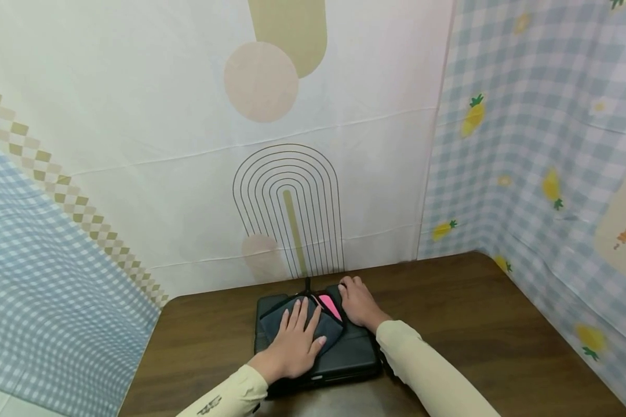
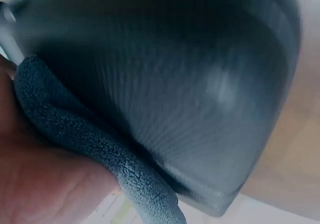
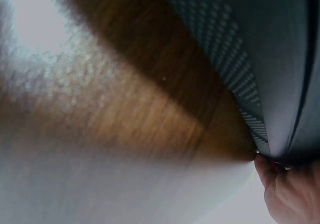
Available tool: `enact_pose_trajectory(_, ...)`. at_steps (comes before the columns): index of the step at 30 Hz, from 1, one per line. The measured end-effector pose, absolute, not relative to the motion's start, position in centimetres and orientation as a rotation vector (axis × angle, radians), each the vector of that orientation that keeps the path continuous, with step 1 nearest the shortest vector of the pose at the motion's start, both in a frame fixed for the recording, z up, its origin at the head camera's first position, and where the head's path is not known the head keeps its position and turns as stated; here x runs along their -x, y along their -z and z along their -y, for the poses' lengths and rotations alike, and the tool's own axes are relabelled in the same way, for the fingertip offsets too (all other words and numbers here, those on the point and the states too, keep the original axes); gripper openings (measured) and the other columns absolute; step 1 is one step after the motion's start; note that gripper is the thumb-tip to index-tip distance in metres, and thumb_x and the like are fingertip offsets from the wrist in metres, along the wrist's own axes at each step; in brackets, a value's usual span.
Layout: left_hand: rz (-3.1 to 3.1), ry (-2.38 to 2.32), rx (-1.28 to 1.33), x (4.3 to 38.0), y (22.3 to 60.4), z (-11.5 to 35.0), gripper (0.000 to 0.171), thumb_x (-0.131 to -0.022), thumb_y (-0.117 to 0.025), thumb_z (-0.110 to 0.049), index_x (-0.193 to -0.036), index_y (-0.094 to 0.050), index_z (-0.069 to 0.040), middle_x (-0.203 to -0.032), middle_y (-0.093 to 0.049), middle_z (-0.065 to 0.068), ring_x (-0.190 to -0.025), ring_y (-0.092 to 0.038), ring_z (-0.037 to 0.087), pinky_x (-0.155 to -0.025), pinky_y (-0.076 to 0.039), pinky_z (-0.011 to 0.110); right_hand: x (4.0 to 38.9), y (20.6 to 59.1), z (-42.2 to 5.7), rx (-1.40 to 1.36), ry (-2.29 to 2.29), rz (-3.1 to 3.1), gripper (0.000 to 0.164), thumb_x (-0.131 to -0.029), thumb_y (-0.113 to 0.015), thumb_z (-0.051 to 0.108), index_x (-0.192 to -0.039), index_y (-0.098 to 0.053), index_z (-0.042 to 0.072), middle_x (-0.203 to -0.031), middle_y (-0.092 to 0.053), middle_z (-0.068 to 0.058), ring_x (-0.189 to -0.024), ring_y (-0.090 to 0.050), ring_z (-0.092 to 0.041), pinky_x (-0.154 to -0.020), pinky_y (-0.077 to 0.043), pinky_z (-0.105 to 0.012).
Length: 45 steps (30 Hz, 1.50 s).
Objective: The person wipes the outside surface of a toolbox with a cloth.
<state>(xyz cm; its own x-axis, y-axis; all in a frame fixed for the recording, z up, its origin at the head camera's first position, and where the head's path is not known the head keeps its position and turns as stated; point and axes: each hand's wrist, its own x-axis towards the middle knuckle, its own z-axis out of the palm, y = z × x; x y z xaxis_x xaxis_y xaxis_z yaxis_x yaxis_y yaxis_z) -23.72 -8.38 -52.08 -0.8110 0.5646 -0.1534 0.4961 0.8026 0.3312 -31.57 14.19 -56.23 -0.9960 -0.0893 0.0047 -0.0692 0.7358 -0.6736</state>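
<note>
A black case (image 1: 346, 356) lies on the wooden table, its ribbed surface showing in the left wrist view. On top of it is a dark grey-blue fuzzy cloth (image 1: 272, 319). My left hand (image 1: 294, 343) rests flat on this cloth with fingers spread and straight; in the left wrist view the cloth (image 2: 95, 134) sticks out past the palm. My right hand (image 1: 359, 302) holds the case's far right corner, fingers bent over the edge. A bright pink patch (image 1: 330, 306) shows beside the cloth; what it belongs to is unclear.
The brown wooden table (image 1: 448, 313) extends to both sides of the case. Behind it hangs a pale patterned curtain (image 1: 188, 220), with blue checked cloth (image 1: 501, 133) on the right. A short black strap (image 1: 308, 284) stands at the case's far edge.
</note>
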Motion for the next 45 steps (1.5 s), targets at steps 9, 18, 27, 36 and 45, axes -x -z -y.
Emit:
enact_pose_trajectory(9, -2.763, -0.211, -0.935, 18.1, 52.0, 9.0, 0.072, -0.113, -0.036, -0.058, -0.174, -0.014, -0.025, -0.183, -0.004, 0.014, -0.17, -0.01, 0.037, -0.132, -0.02, 0.066, 31.2, 56.1, -14.1, 0.11, 1.142, -2.896, 0.038, -0.118, -0.039, 0.031, -0.145, -0.057, 0.011, -0.143, -0.054, -0.018, -0.129, -0.058, -0.034, -0.108, -0.051, -0.055)
enact_pose_trajectory(18, -3.142, 0.294, -1.266, 15.7, 55.1, 9.6, 0.094, -0.092, -0.079, -0.057, -0.169, -0.033, -0.028, -0.172, -0.04, 0.012, -0.155, -0.047, 0.029, -0.115, -0.052, 0.047, 31.1, 55.9, -14.2, 0.128, 1.151, -2.893, 0.04, -0.118, -0.04, 0.03, -0.146, -0.056, 0.008, -0.144, -0.054, -0.019, -0.13, -0.058, -0.035, -0.107, -0.051, -0.056)
enact_pose_trajectory(27, -3.102, 0.249, -1.245, 16.4, 54.8, 9.8, 0.096, -0.094, -0.076, -0.058, -0.171, -0.025, -0.034, -0.175, -0.036, 0.008, -0.156, -0.047, 0.024, -0.114, -0.053, 0.042, 31.4, 56.2, -14.3, 0.169, 1.107, -2.915, 0.038, -0.118, -0.04, 0.031, -0.144, -0.057, 0.009, -0.141, -0.055, -0.018, -0.125, -0.06, -0.033, -0.105, -0.052, -0.055)
enact_pose_trajectory(36, -2.981, 0.052, -1.108, 16.6, 53.8, 9.8, 0.092, -0.1, -0.071, -0.054, -0.171, -0.015, -0.042, -0.179, -0.027, 0.006, -0.163, -0.037, 0.028, -0.12, -0.046, 0.054, 31.6, 56.5, -14.7, 0.188, 1.101, -2.912, 0.039, -0.118, -0.039, 0.033, -0.144, -0.057, 0.011, -0.14, -0.056, -0.018, -0.123, -0.062, -0.033, -0.106, -0.052, -0.055)
enact_pose_trajectory(45, -2.931, -0.039, -1.033, 16.6, 53.6, 10.7, 0.092, -0.1, -0.071, -0.052, -0.171, -0.013, -0.044, -0.18, -0.024, 0.005, -0.164, -0.033, 0.031, -0.121, -0.043, 0.06, 31.6, 56.4, -14.8, 0.195, 1.076, -2.904, 0.04, -0.118, -0.038, 0.034, -0.146, -0.056, 0.012, -0.143, -0.055, -0.018, -0.127, -0.063, -0.035, -0.108, -0.052, -0.055)
